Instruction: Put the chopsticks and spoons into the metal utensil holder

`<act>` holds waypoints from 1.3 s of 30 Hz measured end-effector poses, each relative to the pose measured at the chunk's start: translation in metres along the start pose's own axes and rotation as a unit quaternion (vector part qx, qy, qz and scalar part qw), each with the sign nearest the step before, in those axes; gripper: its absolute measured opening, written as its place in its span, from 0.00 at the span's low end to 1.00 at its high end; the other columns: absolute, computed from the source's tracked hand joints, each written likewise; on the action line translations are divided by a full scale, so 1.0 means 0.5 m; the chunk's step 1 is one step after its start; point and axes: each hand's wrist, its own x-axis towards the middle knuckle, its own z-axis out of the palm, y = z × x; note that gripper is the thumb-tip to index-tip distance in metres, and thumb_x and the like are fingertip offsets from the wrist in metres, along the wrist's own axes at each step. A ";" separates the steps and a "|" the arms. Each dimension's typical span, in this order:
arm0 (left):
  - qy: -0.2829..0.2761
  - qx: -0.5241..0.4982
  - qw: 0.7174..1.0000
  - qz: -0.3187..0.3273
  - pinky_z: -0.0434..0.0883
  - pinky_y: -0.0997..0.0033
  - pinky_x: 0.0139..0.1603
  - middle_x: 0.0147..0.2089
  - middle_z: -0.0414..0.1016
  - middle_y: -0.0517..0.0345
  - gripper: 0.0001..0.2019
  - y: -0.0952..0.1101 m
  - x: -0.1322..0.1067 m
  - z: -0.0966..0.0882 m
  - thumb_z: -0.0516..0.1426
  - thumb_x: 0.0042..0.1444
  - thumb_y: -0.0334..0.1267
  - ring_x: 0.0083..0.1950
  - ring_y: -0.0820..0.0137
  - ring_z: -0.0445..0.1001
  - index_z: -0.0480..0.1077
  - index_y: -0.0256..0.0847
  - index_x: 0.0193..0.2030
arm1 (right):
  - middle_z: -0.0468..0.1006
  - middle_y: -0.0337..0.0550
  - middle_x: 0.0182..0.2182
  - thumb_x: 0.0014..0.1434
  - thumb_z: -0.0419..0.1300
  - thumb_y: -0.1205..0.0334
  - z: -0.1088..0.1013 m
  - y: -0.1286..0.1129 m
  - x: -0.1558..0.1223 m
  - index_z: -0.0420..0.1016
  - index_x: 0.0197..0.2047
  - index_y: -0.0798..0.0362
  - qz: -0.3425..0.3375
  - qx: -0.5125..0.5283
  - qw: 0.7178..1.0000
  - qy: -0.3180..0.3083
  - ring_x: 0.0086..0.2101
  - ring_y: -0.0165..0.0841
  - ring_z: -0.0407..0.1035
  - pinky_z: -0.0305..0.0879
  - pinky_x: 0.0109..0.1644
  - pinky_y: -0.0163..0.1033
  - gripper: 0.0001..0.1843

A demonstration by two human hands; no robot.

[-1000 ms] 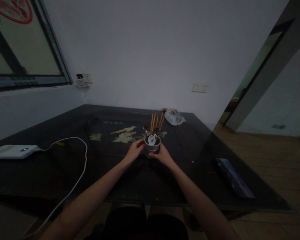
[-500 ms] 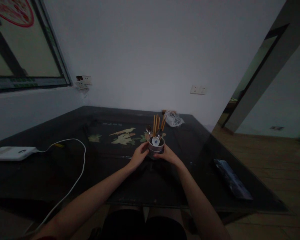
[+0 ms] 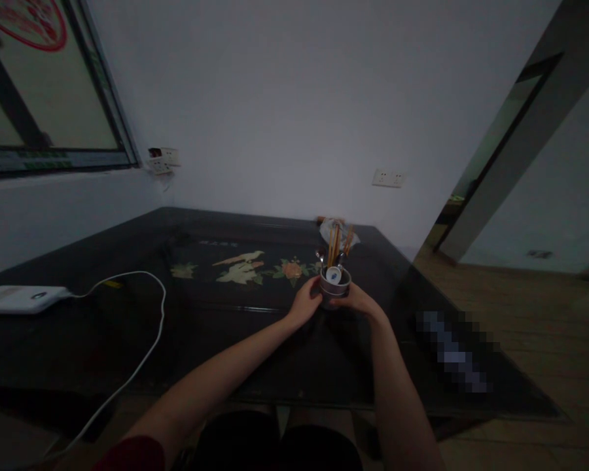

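Between my two hands is a round grey utensil holder (image 3: 332,294), upright at the dark table. Several wooden chopsticks (image 3: 334,245) stand in it, along with metal spoons (image 3: 321,255) and a white ceramic spoon (image 3: 334,275) with a blue mark. My left hand (image 3: 307,301) grips the holder's left side, thumb towards the front. On its right side my right hand (image 3: 360,299) is closed round the wall, its thumb across the front. Whether the holder's base touches the tabletop I cannot tell.
A crumpled clear plastic bag (image 3: 341,232) lies at the table's (image 3: 275,353) far edge, behind the chopsticks. At left a white power bank (image 3: 22,299) trails a white cable (image 3: 163,307). A pixelated flat object (image 3: 451,353) lies at right. Wall sockets (image 3: 389,178) are beyond.
Both hands have moved to the right with the utensil holder and everything standing in it. The printed flower on the tabletop, covered before, now shows left of the holder.
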 end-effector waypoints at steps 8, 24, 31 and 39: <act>-0.011 0.024 1.000 0.015 0.64 0.56 0.60 0.58 0.67 0.43 0.28 -0.012 0.018 0.072 0.53 0.46 0.21 0.59 0.61 0.66 0.64 0.34 0.57 | 0.78 0.50 0.39 0.28 0.72 0.66 -0.060 -0.013 -0.030 0.73 0.41 0.57 0.057 -0.021 0.998 0.036 0.43 0.41 0.72 0.66 0.50 0.47 0.31; -0.011 -0.010 1.000 0.013 0.67 0.58 0.57 0.59 0.67 0.44 0.29 -0.033 0.017 0.089 0.52 0.46 0.20 0.60 0.61 0.65 0.63 0.36 0.57 | 0.78 0.49 0.40 0.31 0.70 0.72 -0.058 -0.033 -0.045 0.70 0.47 0.58 0.086 -0.057 0.991 0.084 0.37 0.37 0.73 0.70 0.35 0.37 0.34; -0.019 -0.022 0.999 0.013 0.64 0.57 0.60 0.59 0.66 0.43 0.30 -0.024 0.015 0.093 0.52 0.45 0.19 0.60 0.61 0.65 0.62 0.35 0.58 | 0.79 0.48 0.39 0.30 0.70 0.73 -0.063 -0.029 -0.043 0.70 0.46 0.57 0.074 -0.062 0.992 0.083 0.38 0.38 0.73 0.71 0.43 0.41 0.34; -0.039 -0.015 0.999 0.001 0.65 0.57 0.58 0.61 0.64 0.44 0.33 -0.031 0.013 0.088 0.53 0.46 0.21 0.62 0.61 0.63 0.58 0.38 0.61 | 0.75 0.49 0.45 0.28 0.71 0.70 -0.063 -0.035 -0.045 0.67 0.48 0.57 0.040 -0.051 0.994 0.084 0.46 0.39 0.70 0.65 0.53 0.44 0.39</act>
